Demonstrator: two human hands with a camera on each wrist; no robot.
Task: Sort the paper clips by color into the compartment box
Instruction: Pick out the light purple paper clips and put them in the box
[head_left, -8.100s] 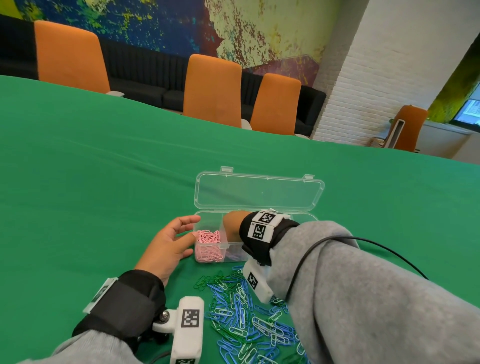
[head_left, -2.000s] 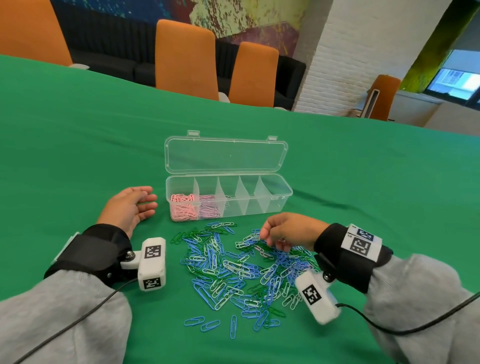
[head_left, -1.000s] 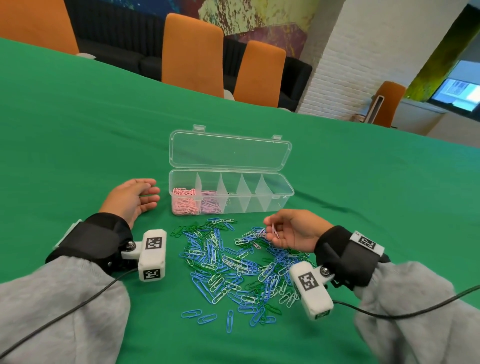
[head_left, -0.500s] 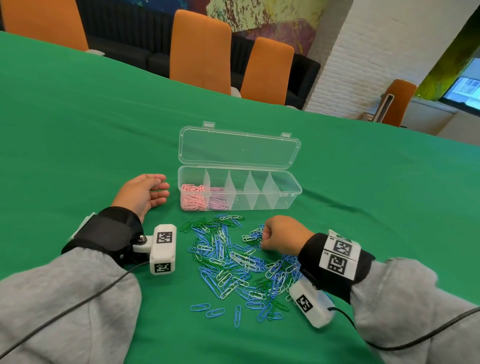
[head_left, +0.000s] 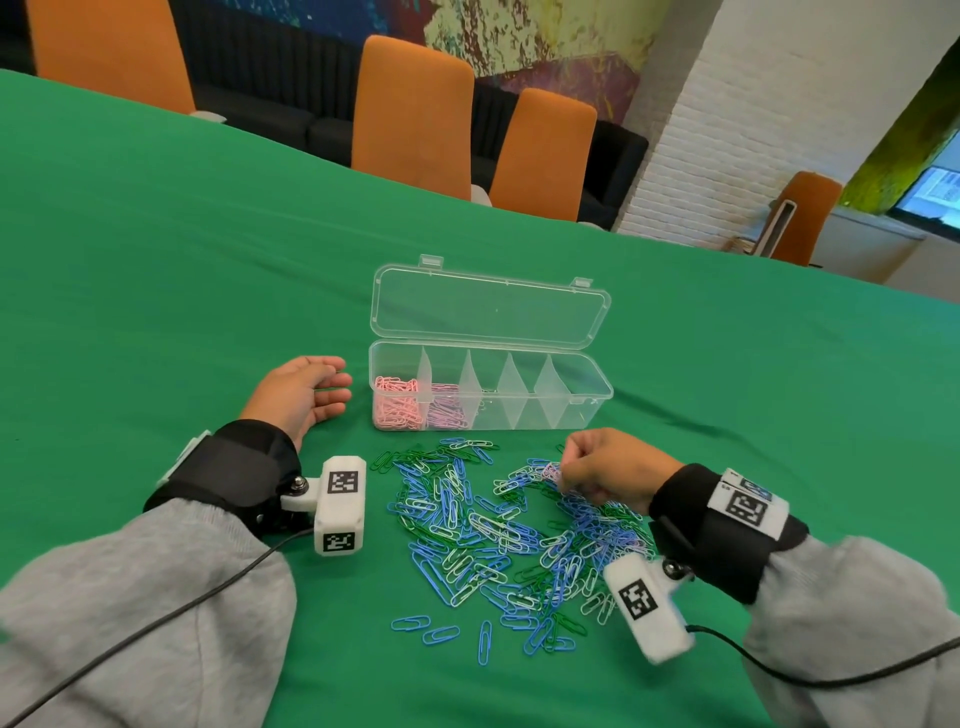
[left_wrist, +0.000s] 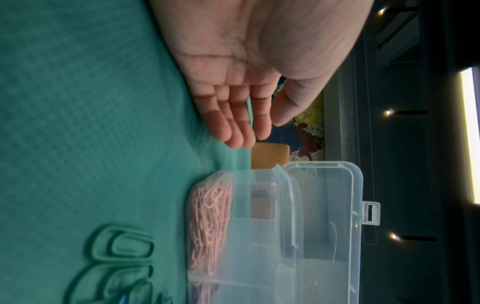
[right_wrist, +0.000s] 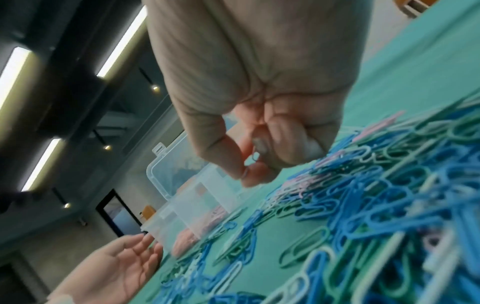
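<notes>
A clear compartment box (head_left: 550, 415) stands with its lid (head_left: 488, 306) open. Pink clips (head_left: 397, 408) fill its leftmost compartment and lilac clips (head_left: 447, 410) lie in the one beside it. In front of it sprawls a pile of blue, green and white clips (head_left: 498, 530). My right hand (head_left: 566, 470) is curled, knuckles up, over the pile's upper right, where a few lilac clips (head_left: 550, 472) lie. Thumb and forefinger pinch a small clip (right_wrist: 255, 157) whose colour I cannot tell. My left hand (head_left: 304, 395) rests on the cloth left of the box, fingers relaxed and holding nothing (left_wrist: 249, 127).
A green cloth (head_left: 182, 260) covers the table. Three loose blue clips (head_left: 441, 631) lie in front of the pile. Orange chairs (head_left: 415, 104) line the far edge. Cables trail from both wrist cameras toward me.
A second ago my right hand lay palm up showing a clip. It has since turned knuckles up, curled, and come down on the pile's upper right. My left hand stayed put.
</notes>
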